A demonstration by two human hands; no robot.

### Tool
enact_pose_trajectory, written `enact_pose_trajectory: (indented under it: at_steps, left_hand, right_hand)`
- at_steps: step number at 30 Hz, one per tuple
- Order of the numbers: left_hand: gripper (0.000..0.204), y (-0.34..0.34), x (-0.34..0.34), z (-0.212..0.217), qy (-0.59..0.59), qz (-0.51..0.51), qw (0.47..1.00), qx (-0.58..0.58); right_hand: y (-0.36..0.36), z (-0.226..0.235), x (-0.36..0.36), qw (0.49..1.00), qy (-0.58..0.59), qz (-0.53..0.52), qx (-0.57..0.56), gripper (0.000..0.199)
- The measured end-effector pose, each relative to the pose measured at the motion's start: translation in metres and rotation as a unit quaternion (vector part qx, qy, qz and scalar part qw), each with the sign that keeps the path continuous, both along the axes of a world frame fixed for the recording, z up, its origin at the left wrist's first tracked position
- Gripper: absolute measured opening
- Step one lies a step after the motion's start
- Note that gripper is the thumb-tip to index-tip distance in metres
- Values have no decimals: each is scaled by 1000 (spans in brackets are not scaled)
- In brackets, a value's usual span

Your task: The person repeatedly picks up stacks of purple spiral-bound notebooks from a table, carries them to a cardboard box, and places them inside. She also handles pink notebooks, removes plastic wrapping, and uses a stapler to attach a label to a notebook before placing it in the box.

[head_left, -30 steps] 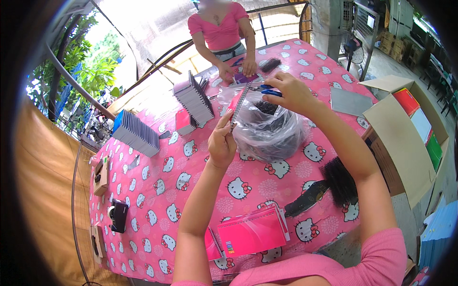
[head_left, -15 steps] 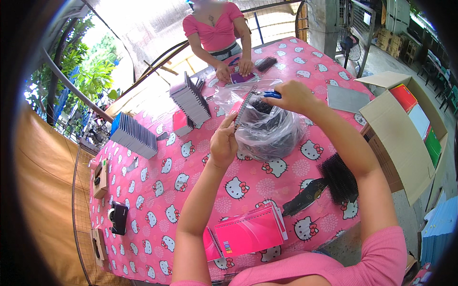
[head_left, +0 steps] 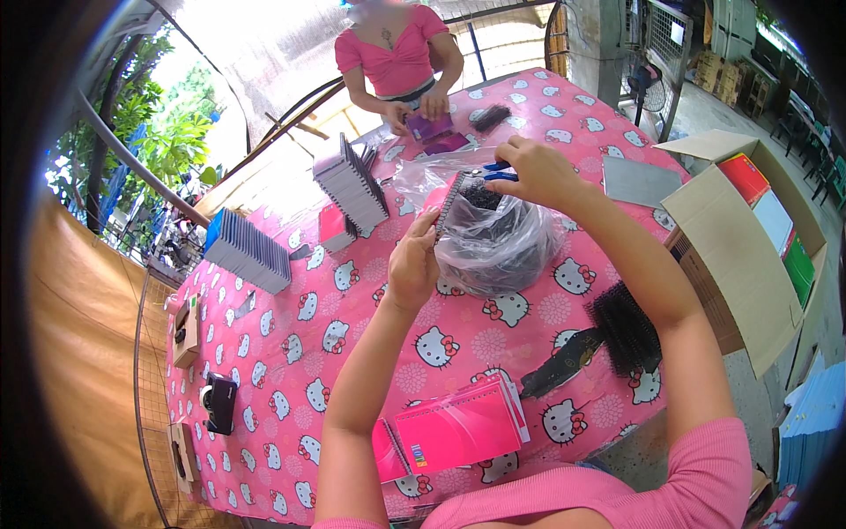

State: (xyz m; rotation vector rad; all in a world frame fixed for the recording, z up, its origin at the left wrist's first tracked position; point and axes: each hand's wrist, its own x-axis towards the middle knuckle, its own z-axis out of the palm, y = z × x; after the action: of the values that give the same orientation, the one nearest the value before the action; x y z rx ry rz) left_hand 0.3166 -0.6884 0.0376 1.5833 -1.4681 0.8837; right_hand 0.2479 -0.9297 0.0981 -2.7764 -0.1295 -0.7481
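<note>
My left hand (head_left: 412, 264) is closed on a small pink spiral notebook (head_left: 438, 199), held up on edge with its wire coil to the right. In my right hand (head_left: 538, 172) is a pair of blue-handled pliers (head_left: 503, 176), handles spread apart, its jaws close to the top end of the coil. Just below and behind both hands stands a clear plastic bag (head_left: 515, 260) filled with black binding coils (head_left: 483, 196). Nearer my body lie pink spiral notebooks (head_left: 463, 428). To their right rests a bundle of black coils (head_left: 622, 331) with a black strip beside it.
Stacked notebooks (head_left: 249, 253) and a taller stack (head_left: 352, 187) stand at left. A tape dispenser (head_left: 218, 403) sits near the left edge. Across the table a person (head_left: 397, 66) handles a purple notebook (head_left: 429, 126). An open carton (head_left: 736, 256) of notebooks is at right.
The pliers' handles have spread apart in my right hand, and the notebook has dipped slightly. Across the table, the person has lifted a purple notebook.
</note>
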Motion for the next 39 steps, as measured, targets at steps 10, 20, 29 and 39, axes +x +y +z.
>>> enact_pose_trajectory:
  at_steps: [10,20,29,39]
  left_hand:
    - [16,-1,-2,-2,-30,-25,997,64]
    - [12,101,-48,23,230,164,924,-257]
    - [19,275,-233,-48,507,324,560,-569]
    - [45,272,-359,-103,389,509,706,-303]
  right_hand:
    - [-9,10,0,752,355,27,555,43]
    - [41,-76,-88,925,122,79,351,33]
    - [114,-211,-242,972,101,49,205,40]
    - [140,-221,-248,973,-46,213,73,49]
